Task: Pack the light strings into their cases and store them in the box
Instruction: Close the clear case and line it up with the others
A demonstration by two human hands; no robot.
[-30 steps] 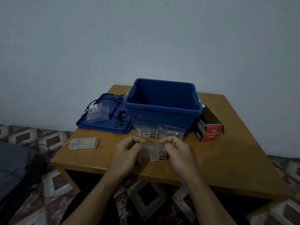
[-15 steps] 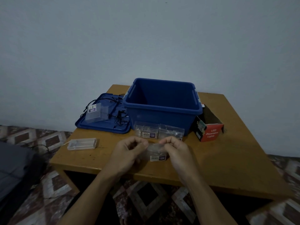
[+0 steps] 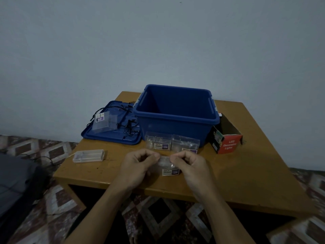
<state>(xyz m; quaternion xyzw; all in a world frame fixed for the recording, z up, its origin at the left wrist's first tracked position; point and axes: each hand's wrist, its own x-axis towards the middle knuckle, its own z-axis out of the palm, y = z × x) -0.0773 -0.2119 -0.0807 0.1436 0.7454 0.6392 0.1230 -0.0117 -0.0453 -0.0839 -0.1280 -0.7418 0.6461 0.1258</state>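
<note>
My left hand (image 3: 139,164) and my right hand (image 3: 190,165) both pinch the top edge of a small clear case (image 3: 168,167) with a white label, held just above the table's front part. Two more clear cases (image 3: 158,142) (image 3: 185,144) stand side by side in front of the open blue box (image 3: 175,118). A black light string (image 3: 129,125) lies tangled on the blue lid (image 3: 112,136), beside another clear case (image 3: 104,121). A long clear battery case (image 3: 88,155) lies at the table's left.
The wooden table (image 3: 246,173) stands against a pale wall. An open red LED lights carton (image 3: 226,138) lies right of the box. A dark bag (image 3: 15,182) and a cable sit on the patterned floor at left.
My fingers have drawn closer together along the top edge of the held case. The case sits a little flatter between my hands. Nothing else on the table moved.
</note>
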